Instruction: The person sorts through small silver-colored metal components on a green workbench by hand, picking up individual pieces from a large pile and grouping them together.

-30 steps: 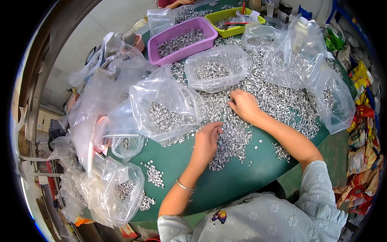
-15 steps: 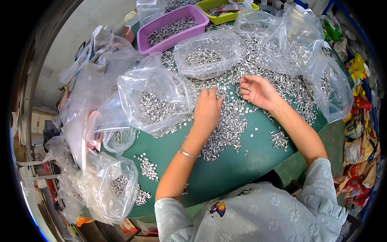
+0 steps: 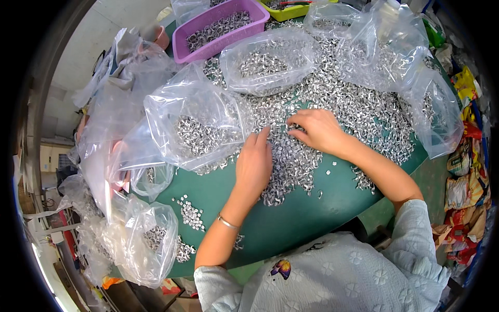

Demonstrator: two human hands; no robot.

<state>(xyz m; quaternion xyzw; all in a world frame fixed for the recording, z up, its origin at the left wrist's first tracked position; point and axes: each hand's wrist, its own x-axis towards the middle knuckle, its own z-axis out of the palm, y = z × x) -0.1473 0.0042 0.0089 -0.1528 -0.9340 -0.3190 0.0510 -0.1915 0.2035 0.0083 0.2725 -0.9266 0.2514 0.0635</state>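
Observation:
Small silvery curved metal pieces [image 3: 288, 171] lie in a wide heap on the green table [image 3: 234, 179]. At the heap's near left edge is my left hand [image 3: 254, 162], palm down, its fingers close together and bent to the pieces. What it pinches, if anything, is hidden. My right hand [image 3: 318, 132] faces it just to the right, with curled fingers and the thumb near the index fingertip. Anything in its grip is too small to make out. Between the hands lie more loose pieces. A clear plastic bag [image 3: 161, 112] holding similar pieces lies left of my left hand.
A purple basin [image 3: 182, 48] and a yellow-green basin [image 3: 288, 14] of metal parts stand at the back. Another filled clear bag [image 3: 267, 86] lies in front of them. A bag [image 3: 436, 130] sits at the right edge. Small piles [image 3: 191, 216] rest at the near left.
My right hand has moved left and down to the heap and turned palm down. My left hand has drawn slightly left and nearer me. The view has shifted a little.

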